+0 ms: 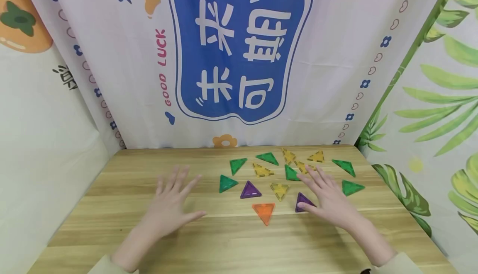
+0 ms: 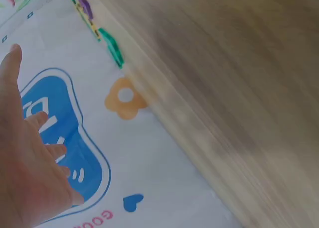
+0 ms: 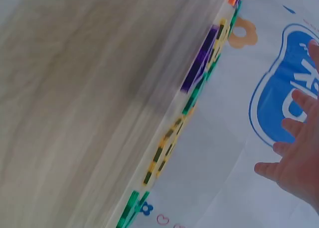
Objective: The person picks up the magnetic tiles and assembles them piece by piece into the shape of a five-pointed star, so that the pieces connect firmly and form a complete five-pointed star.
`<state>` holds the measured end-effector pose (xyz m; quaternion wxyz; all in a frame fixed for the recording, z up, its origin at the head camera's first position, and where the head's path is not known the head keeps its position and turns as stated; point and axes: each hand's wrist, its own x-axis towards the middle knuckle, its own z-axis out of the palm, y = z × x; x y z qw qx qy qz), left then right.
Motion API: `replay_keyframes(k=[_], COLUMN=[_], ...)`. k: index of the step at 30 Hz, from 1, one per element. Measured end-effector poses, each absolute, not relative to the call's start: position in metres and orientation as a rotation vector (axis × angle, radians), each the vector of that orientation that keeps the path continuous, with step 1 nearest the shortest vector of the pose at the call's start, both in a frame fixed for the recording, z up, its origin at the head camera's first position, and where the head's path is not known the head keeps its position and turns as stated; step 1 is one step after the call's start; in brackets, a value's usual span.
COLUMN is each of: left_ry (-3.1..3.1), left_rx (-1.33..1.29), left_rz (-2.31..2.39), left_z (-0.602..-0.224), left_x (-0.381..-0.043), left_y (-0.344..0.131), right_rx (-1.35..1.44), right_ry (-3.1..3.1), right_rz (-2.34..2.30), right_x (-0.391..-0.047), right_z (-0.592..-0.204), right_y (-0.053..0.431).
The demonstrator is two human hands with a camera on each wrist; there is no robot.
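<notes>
My left hand (image 1: 169, 205) hovers over the left side of the wooden table with its fingers spread and holds nothing. On the right, my right hand (image 1: 328, 201) is spread too, above several see-through triangular tiles, partly covering some of them. Nearest its thumb lies a purple triangle tile (image 1: 301, 203). Another purple triangle tile (image 1: 250, 190) and an orange triangle tile (image 1: 264, 212) lie between the hands. Both wrist views show the hands raised off the table, the left hand (image 2: 25, 168) and the right hand (image 3: 299, 158) with fingers extended.
Several green triangle tiles (image 1: 227, 183) and yellow triangle tiles (image 1: 279, 190) lie flat, scattered over the table's (image 1: 239, 245) centre and right. A white printed cloth (image 1: 336, 37) hangs behind the table's back edge. More cloth, with leaf prints (image 1: 440, 95), hangs on the right.
</notes>
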<state>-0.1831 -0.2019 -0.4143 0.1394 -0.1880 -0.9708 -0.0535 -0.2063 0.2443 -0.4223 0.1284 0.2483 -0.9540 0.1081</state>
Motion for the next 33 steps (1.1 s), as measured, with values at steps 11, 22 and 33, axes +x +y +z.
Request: replay_keyframes(k=[11, 22, 33], left_ry=[-2.802, -2.848, -2.981], left_rx=[-0.758, -0.971, -1.029], left_rz=[-0.278, -0.407, -0.622], left_z=[-0.433, -0.453, -0.460], left_x=[-0.235, -0.285, -0.309], left_y=[-0.183, -0.174, -0.168], right_rx=[0.945, 1.174, 1.281], right_ry=[-2.739, -2.818, -2.952], right_rz=[0.436, 0.687, 0.546], right_x=[-0.236, -0.284, -0.312], right_z=[-0.433, -0.445, -0.458], right_y=[0.199, 0.159, 0.129])
